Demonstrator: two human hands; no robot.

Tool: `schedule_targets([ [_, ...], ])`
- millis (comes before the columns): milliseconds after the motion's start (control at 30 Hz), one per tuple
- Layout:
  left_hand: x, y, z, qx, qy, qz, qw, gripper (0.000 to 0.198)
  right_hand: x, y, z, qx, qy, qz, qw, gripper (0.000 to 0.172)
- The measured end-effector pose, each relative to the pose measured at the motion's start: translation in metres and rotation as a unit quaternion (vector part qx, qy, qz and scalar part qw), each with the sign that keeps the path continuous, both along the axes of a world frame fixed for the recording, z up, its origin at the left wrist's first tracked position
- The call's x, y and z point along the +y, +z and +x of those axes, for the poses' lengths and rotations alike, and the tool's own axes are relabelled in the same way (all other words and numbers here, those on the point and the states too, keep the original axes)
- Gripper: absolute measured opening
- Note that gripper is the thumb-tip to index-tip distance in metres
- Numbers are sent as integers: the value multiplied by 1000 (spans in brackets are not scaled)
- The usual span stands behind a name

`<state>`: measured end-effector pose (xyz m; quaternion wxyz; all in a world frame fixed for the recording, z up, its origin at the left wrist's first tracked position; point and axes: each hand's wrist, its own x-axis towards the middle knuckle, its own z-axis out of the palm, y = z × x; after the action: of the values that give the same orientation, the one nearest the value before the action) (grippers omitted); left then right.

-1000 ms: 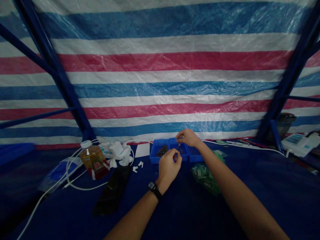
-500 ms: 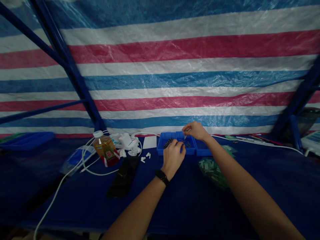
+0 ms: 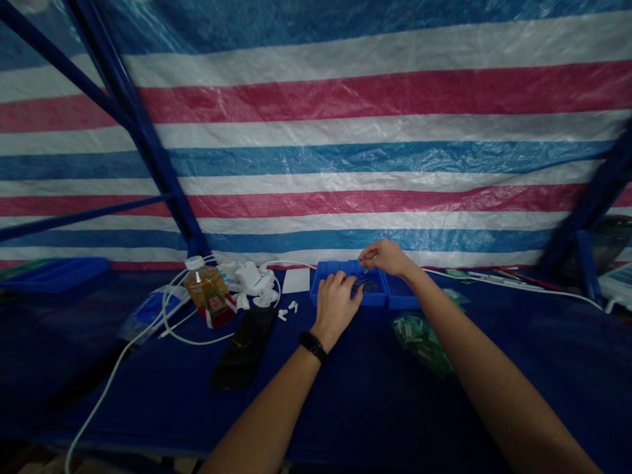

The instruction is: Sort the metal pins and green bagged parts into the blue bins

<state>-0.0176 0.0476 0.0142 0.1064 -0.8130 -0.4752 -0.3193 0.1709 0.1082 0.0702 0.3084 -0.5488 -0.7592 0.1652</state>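
Our right hand (image 3: 388, 258) pinched a small metal part (image 3: 366, 259) above the blue tray (image 3: 326, 268). Our left hand (image 3: 336, 309) curled over the tray's near rim, beside dark parts (image 3: 367, 285) inside; its grip we could not tell.

Hands have decent room coming back off the blue tray (image 3: 375, 300) toward the body, over the table (image 3: 355, 401). The left hand (image 3: 336, 309) gets squeezed sideways by a flat black slab (image 3: 244, 349) and amber bottle (image 3: 210, 293); the right hand (image 3: 388, 258) has a green parts bag (image 3: 419, 341) below it and a white cable (image 3: 494, 280) past it.
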Motion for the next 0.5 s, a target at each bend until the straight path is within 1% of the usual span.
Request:
schedule_targets([
  [100, 1, -1, 2, -50, -5, -27, 998, 26, -4, 3, -4, 8, 31, -14, 999, 14],
  [167, 1, 0, 3, -68, -13, -38, 997, 27, -5, 3, -9, 7, 36, -16, 999, 14],
  [300, 3, 0, 6, -72, -20, -54, 996, 24, -8, 3, -22, -9, 18, -16, 1000, 15],
  [500, 6, -2, 12, -58, 30, -59, 996, 20, -6, -1, -35, -38, -27, -5, 999, 12],
])
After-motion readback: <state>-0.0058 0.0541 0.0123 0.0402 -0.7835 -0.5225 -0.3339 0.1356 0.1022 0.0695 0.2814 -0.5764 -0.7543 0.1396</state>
